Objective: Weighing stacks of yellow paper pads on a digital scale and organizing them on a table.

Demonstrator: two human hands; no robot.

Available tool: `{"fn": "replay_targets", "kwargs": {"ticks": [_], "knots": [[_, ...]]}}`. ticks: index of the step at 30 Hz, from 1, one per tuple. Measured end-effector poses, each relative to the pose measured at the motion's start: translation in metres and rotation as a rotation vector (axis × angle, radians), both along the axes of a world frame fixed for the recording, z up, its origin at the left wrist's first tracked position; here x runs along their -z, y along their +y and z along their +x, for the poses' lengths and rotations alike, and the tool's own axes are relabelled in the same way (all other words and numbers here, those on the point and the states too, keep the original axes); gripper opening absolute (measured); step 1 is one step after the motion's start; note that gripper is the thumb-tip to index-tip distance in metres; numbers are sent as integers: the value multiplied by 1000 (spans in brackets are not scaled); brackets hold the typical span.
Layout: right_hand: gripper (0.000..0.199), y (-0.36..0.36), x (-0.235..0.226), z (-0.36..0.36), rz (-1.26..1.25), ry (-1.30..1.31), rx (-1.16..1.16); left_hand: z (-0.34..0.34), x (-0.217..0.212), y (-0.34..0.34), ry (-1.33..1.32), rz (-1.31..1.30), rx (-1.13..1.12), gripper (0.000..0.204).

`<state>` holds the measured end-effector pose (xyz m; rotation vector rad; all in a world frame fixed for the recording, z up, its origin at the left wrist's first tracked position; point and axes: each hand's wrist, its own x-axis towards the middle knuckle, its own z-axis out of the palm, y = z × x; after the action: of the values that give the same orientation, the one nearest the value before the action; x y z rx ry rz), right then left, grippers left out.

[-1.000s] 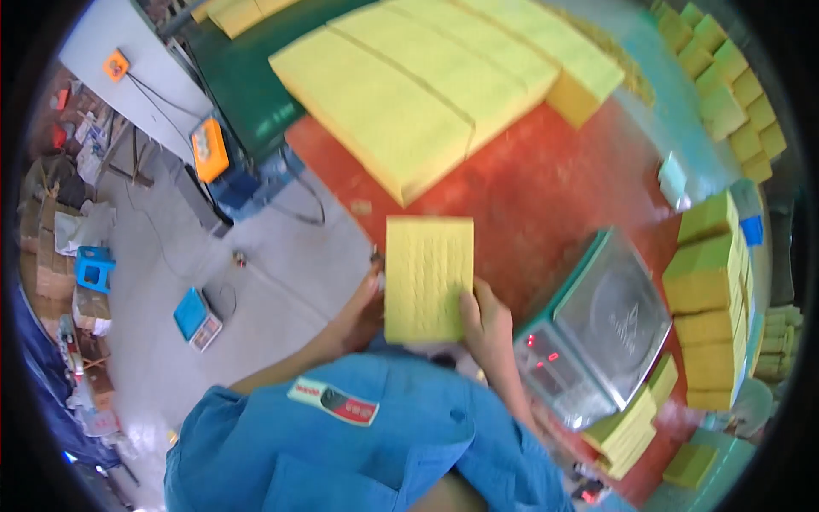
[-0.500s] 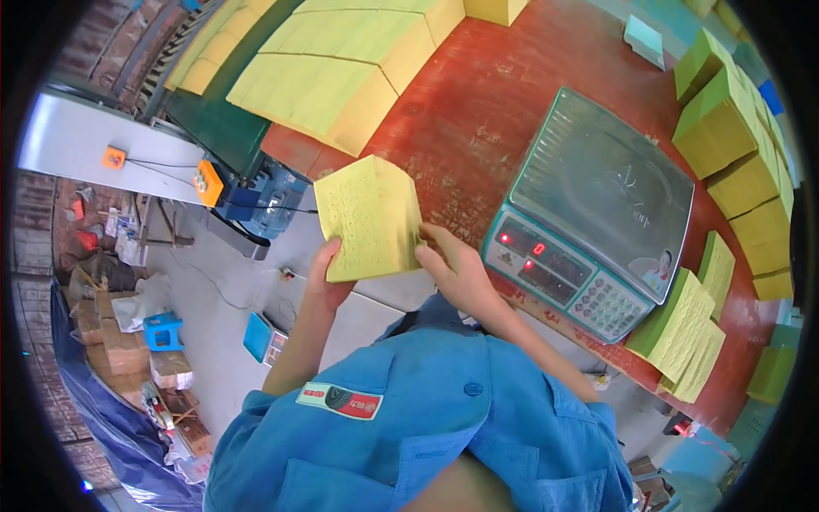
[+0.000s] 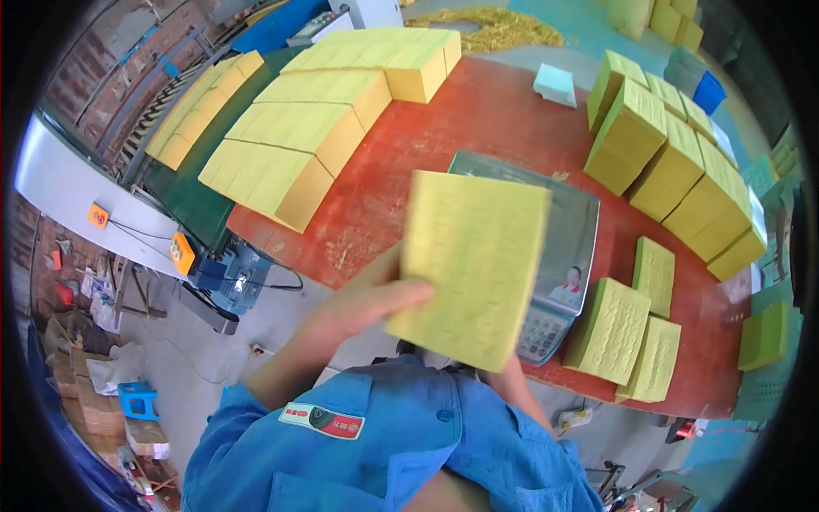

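I hold a thick yellow stack of paper sheets (image 3: 473, 264) upright and slightly tilted, close in front of me. My left hand (image 3: 367, 303) grips its left edge with the thumb on the front face. My right hand (image 3: 512, 375) reaches up behind the stack's lower right corner and is mostly hidden by it. Behind the stack, a grey electronic scale (image 3: 572, 239) with a keypad stands on the red table (image 3: 495, 119); the stack covers its left part.
Long rows of yellow paper blocks (image 3: 281, 162) lie at the table's left and on a green machine bed (image 3: 183, 196). Yellow-green blocks (image 3: 674, 162) line the right side. Thin yellow stacks (image 3: 610, 328) lie right of the scale. A blue stool (image 3: 136, 399) stands on the floor.
The stack has risen and moved right, from left of the scale to over its left part. The view has swung toward the table.
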<state>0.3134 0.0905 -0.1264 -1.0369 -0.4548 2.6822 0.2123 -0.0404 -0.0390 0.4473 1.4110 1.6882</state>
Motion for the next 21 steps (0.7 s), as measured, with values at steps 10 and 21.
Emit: {"fn": "replay_targets", "kwargs": {"ticks": [10, 21], "knots": [[45, 121, -50, 53, 1053, 77, 352, -15, 59, 127, 120, 98, 34, 26], [42, 74, -82, -32, 1941, -729, -81, -70, 92, 68, -1080, 83, 136, 35]]}}
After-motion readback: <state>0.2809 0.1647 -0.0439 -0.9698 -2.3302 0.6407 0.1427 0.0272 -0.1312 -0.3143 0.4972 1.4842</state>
